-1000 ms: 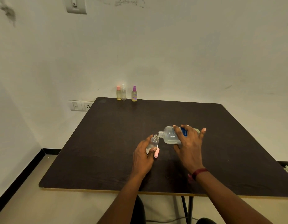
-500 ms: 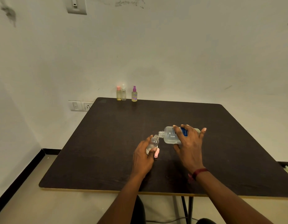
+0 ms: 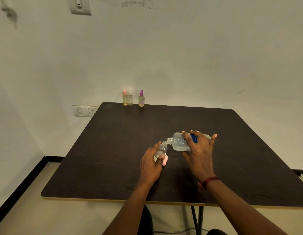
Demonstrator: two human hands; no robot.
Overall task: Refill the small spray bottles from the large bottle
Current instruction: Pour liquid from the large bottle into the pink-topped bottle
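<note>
My left hand (image 3: 150, 164) grips a small clear spray bottle (image 3: 161, 150) with its neck uncapped, standing near the middle of the dark table (image 3: 113, 150). A pink spray cap (image 3: 164, 161) lies just right of that hand's fingers. My right hand (image 3: 199, 150) holds the large clear bottle (image 3: 178, 141) with a blue label tipped on its side, its open mouth touching the small bottle's neck. Three more small spray bottles stand at the table's far edge: a pink-capped one (image 3: 125, 97), a clear one (image 3: 130, 97) and a purple-capped one (image 3: 141, 98).
The table's far edge meets a white wall with a socket plate (image 3: 84, 111) at left. The near table edge (image 3: 113, 199) is close to my body. A black table leg (image 3: 200, 217) and a cable show below.
</note>
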